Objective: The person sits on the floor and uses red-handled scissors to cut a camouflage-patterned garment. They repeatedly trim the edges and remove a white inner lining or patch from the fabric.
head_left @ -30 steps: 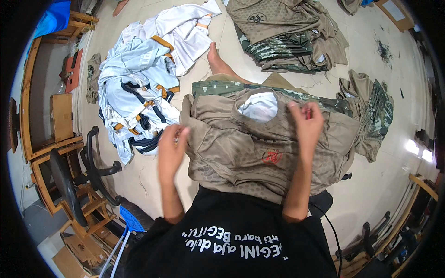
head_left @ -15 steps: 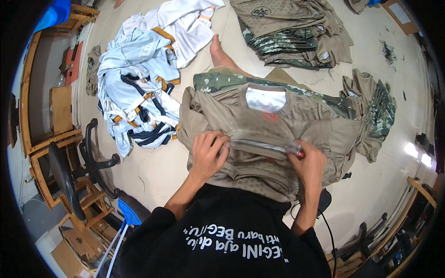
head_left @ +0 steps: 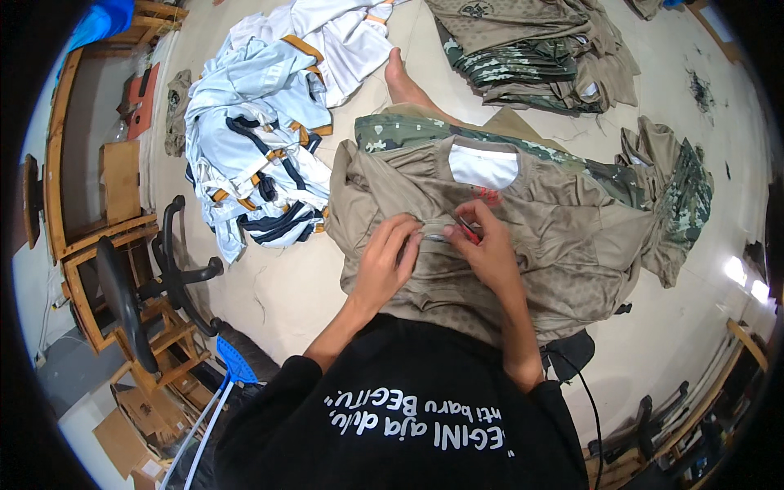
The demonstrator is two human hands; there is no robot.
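Two hands are seen, set close together over one brown shirt (head_left: 563, 253), which is spread across the person's lap. By the left hand (head_left: 390, 253), a fold of the shirt is pinched, with fingers and thumb drawn together. By the right hand (head_left: 492, 249), one small red tool (head_left: 471, 235) is gripped just beside that fold; its kind cannot be told, as it is mostly covered by the fingers. One red print (head_left: 487, 195) is noted below the neck opening, in which white cloth (head_left: 483, 167) is shown.

Under the far edge of the shirt, camouflage cloth (head_left: 395, 131) is partly exposed. One bare foot (head_left: 398, 80) is seen beyond it.

Three garment heaps are counted on the floor (head_left: 286, 306): one white and pale blue heap (head_left: 245, 98) to the left, one brown and camouflage stack (head_left: 510, 69) ahead, and one smaller heap (head_left: 684, 192) to the right. The pieces in each cannot be counted. One black chair base (head_left: 152, 289) is recorded at left.
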